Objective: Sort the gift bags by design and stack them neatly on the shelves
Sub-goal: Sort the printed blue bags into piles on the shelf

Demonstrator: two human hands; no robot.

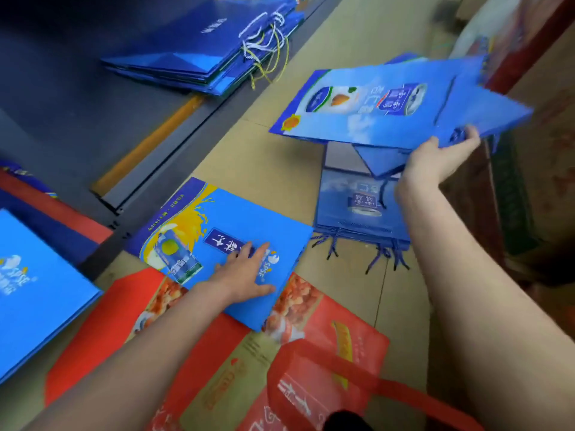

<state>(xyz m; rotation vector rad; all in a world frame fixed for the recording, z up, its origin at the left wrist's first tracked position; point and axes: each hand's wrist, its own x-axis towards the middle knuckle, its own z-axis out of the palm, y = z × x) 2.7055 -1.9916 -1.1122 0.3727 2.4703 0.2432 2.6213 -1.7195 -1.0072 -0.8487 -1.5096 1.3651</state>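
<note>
Your right hand point(441, 157) is gripping the lifted blue bag point(398, 101) at its handle edge, above the floor pile point(357, 206); your left hand point(245, 275) is pressing flat, fingers spread, on another bag point(224, 219). Light, stiff, probably slippery.

Flattened brown cardboard point(273, 157) covers the floor beneath both grips, seams showing. Right of the right grip, a green-printed carton point(513, 194) leans against a dark red board point(529, 48), with a blurred pale sack point(473, 29) further up beyond it
</note>
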